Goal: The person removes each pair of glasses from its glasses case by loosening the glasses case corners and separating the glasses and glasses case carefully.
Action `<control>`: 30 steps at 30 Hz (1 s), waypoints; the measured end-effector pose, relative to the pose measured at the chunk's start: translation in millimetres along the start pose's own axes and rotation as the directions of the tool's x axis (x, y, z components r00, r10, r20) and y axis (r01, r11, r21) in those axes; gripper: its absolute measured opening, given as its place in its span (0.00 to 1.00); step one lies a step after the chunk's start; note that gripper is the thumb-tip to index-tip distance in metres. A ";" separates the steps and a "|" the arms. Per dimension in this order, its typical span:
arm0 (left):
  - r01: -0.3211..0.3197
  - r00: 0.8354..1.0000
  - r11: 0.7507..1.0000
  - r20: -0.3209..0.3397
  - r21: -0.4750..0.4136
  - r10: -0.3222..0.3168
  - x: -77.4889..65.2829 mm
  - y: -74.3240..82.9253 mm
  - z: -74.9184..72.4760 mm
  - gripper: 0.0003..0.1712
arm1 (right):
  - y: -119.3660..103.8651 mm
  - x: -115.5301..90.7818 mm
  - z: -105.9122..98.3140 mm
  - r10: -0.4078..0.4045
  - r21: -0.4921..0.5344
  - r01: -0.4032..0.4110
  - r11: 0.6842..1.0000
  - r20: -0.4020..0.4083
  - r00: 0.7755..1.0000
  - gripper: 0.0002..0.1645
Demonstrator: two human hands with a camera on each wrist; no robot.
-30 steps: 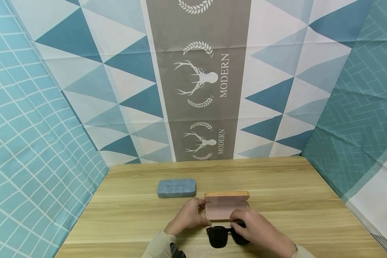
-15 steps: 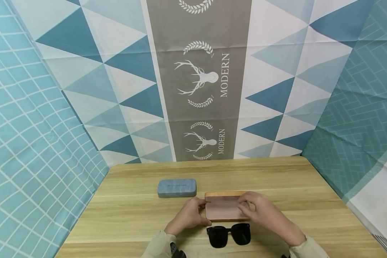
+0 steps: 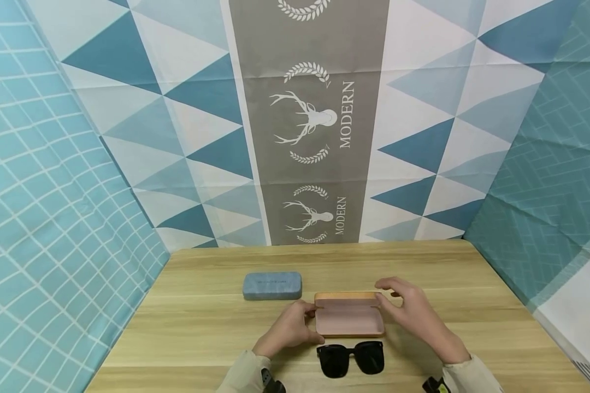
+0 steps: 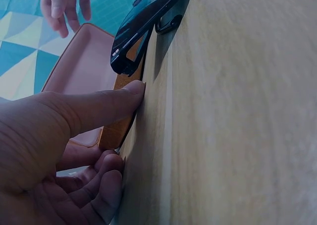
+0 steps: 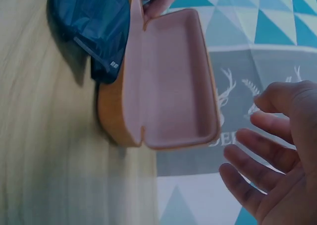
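An orange-brown glasses case with a pink lining stands with its lid up in the head view. My left hand holds its left end, the thumb along the front side and the fingers behind. To the right of the lid hovers my right hand, fingers spread and loosely bent, with nothing in it. In the right wrist view those fingers are apart from the case's lid. Black sunglasses lie just in front of the case, lenses toward me.
Behind and left of the orange case lies a shut blue glasses case. Everything rests on a wood-grain table. Patterned cloth hangs beyond the table's back edge, and more cloth covers both sides.
My right hand has left the sunglasses, passed over the case and moved out to the right of its lid. The left hand keeps its hold; the case and sunglasses stay in place.
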State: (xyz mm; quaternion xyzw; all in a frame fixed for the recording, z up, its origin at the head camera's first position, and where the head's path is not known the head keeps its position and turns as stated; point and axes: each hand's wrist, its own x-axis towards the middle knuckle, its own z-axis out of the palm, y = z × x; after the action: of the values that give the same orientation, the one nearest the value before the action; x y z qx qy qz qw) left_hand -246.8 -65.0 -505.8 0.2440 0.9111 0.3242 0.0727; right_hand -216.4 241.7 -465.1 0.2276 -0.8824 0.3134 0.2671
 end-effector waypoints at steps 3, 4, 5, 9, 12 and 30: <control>0.005 1.000 1.000 0.001 -0.002 -0.005 0.1 0.2 0.4 0.36 | 8.4 -2.3 2.5 0.014 -0.001 -0.014 1.000 -0.019 1.000 0.14; 0.006 1.000 1.000 0.002 -0.002 -0.006 0.0 0.3 0.4 0.36 | 11.1 -2.8 3.0 0.032 0.001 -0.032 0.999 -0.014 0.999 0.15; 0.008 1.000 1.000 0.002 -0.001 -0.008 0.0 0.4 0.3 0.36 | 13.9 -3.4 3.8 0.056 0.002 -0.056 0.998 -0.006 0.998 0.15; 0.009 1.000 1.000 0.001 0.002 -0.009 0.2 1.3 -0.1 0.36 | 24.3 -4.9 5.1 0.173 0.025 -0.175 0.984 0.059 0.983 0.19; 0.009 1.000 1.000 -0.002 0.003 -0.009 0.4 1.9 -0.5 0.36 | 31.3 -6.0 7.3 0.239 0.049 -0.246 0.968 0.109 0.965 0.23; 0.002 1.000 1.000 0.001 -0.012 -0.002 0.5 1.5 -0.3 0.35 | 39.4 -17.0 20.6 0.301 0.089 -0.334 0.938 0.267 0.916 0.29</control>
State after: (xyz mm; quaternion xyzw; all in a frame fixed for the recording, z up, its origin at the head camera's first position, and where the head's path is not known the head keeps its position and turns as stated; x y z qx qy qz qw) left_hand -246.7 -63.9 -504.6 0.2430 0.9092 0.3297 0.0749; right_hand -232.8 259.4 -506.2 0.1360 -0.9112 0.3797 0.0837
